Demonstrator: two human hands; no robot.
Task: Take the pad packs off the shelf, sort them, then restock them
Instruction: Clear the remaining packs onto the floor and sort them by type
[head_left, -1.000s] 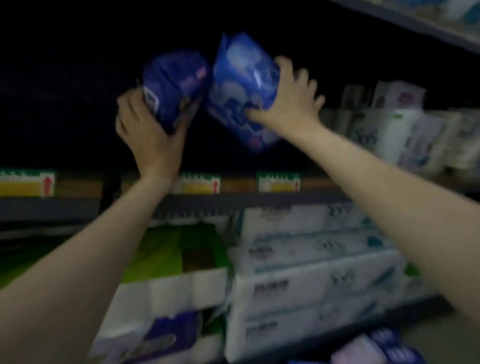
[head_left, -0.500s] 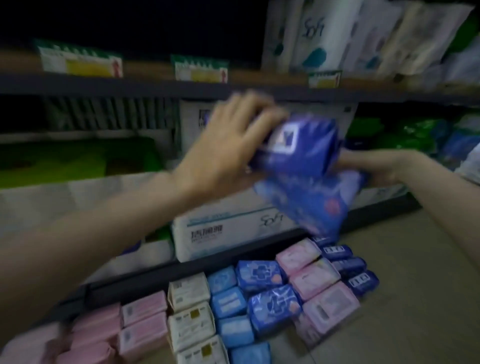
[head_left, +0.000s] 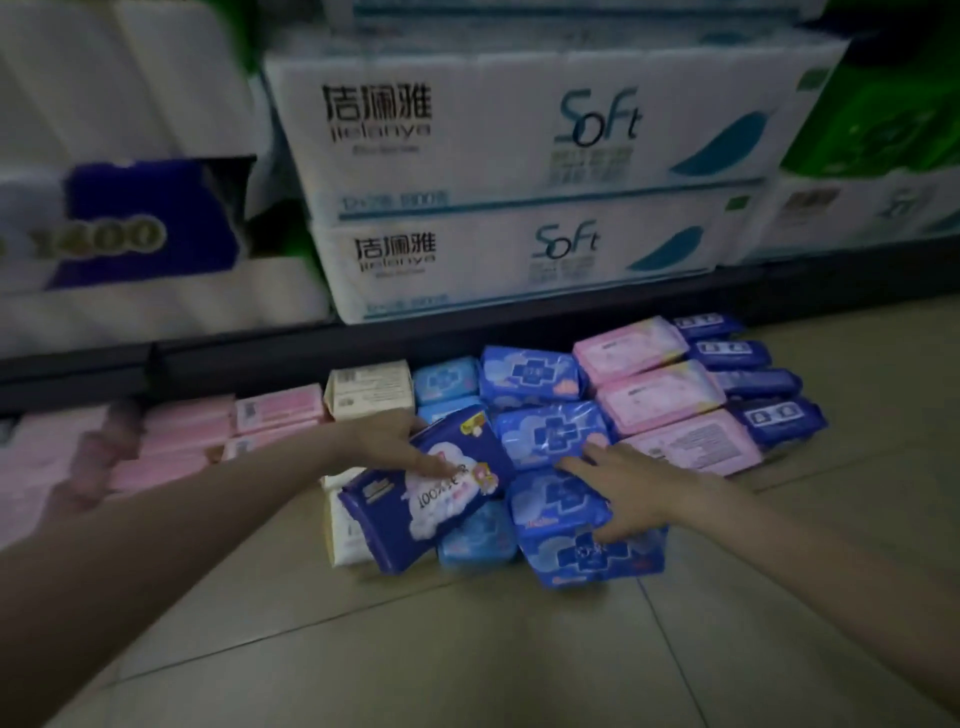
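Observation:
Sorted rows of pad packs lie on the floor in front of the bottom shelf: pink packs (head_left: 660, 395), blue cross-pattern packs (head_left: 530, 371), light blue packs (head_left: 447, 382), cream packs (head_left: 369, 387) and small dark blue packs (head_left: 748, 382). My left hand (head_left: 389, 441) holds a dark blue pack with a white cloud print (head_left: 431, 499), tilted over the light blue and cream rows. My right hand (head_left: 623, 488) grips the right end of a blue cross-pattern pack (head_left: 556, 501) between fingers and thumb, low on the front of the blue row.
The bottom shelf (head_left: 156, 358) carries white "Soft" tissue bundles (head_left: 493, 130), toilet roll packs (head_left: 130, 234) at left and green packs (head_left: 883, 104) at right. More pink packs (head_left: 171, 441) lie blurred at far left. Beige floor tiles (head_left: 467, 649) lie in front.
Both hands came down from the dark upper shelf with a blue pack each to the sorted rows on the floor. The view dropped from the shelves to the floor.

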